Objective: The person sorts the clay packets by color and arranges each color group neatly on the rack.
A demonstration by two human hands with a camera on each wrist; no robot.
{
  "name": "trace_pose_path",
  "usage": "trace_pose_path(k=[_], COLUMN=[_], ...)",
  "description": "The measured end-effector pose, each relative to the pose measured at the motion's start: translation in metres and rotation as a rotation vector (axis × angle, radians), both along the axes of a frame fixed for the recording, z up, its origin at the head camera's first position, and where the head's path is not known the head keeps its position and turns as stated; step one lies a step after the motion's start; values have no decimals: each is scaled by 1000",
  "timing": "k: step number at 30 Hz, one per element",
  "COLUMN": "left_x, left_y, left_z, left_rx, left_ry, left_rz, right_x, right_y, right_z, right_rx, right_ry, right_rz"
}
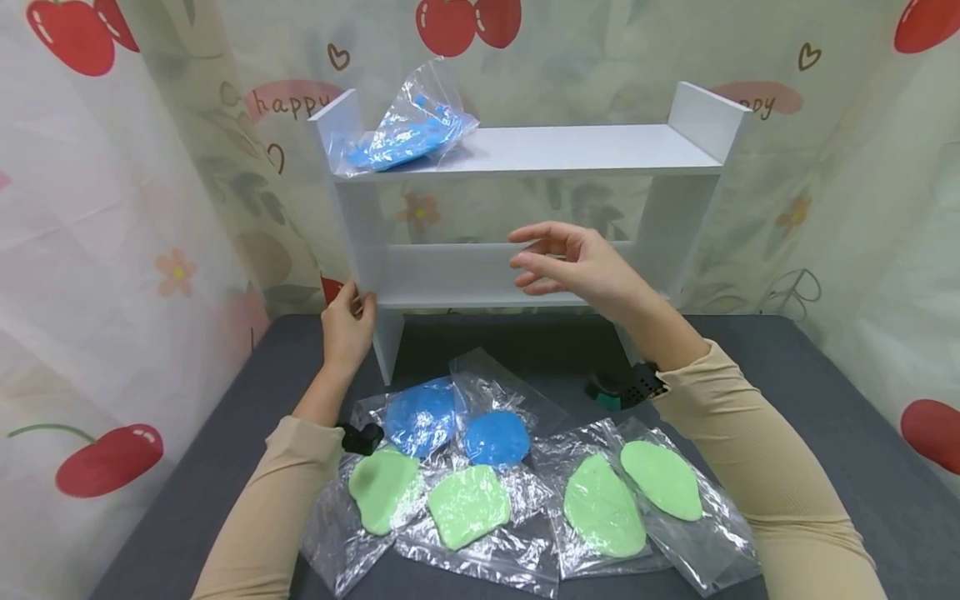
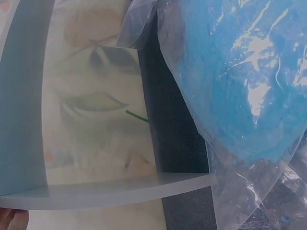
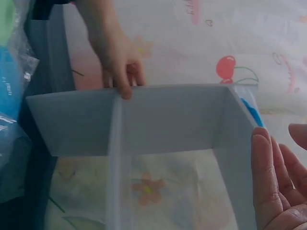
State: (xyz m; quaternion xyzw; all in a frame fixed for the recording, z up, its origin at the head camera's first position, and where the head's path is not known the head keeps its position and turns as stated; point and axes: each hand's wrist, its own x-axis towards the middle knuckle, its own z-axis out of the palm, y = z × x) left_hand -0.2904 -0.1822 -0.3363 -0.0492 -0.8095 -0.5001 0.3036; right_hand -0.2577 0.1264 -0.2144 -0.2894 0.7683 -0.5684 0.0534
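Green bags (image 1: pixel 468 507): four are lying along the bottom of the frame on the dark counter (image 1: pixel 247 417), two of them beneath the left wrist; lifting the forearm well would be sparing their loose plastic a drag.
Blue bags on the counter (image 1: pixel 497 437): two are resting just behind the green ones at lower centre, their clear plastic overlapping, so catching one corner could be pulling its neighbour along.
Left hand (image 1: pixel 348 329): at left of centre its grip is pinching the shelf's side panel, thumb on the front edge and fingers outside; it seems to be steadying the frame, which calls for light, even pressure.
Right hand (image 1: pixel 573 260): near the centre, its grip is hanging apart, thumb and curved fingers holding nothing in front of the shelf; clearing the upper board's front edge matters here.
White shelf (image 1: pixel 592 148): it is standing across the upper middle; holding it square, without tipping, is probably the main need.
Blue bag on top (image 1: pixel 412 137): it is sitting at the board's upper-left end, reaching the front edge, so any jolt could be sliding it off.
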Motion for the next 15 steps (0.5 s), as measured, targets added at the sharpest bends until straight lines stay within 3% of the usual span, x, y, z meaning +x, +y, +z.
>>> trace_pose_path(k=[6,15], left_x=[0,0], left_y=[0,0], left_z=[0,0], left_rx=[-4,0], left_ry=[-7,-12], left_rz=[7,3], right_x=[7,11], right_y=[4,10], right_z=[-29,-73], right_rx=[60,72], right_ry=[-33,-121], right_rz=[60,87])
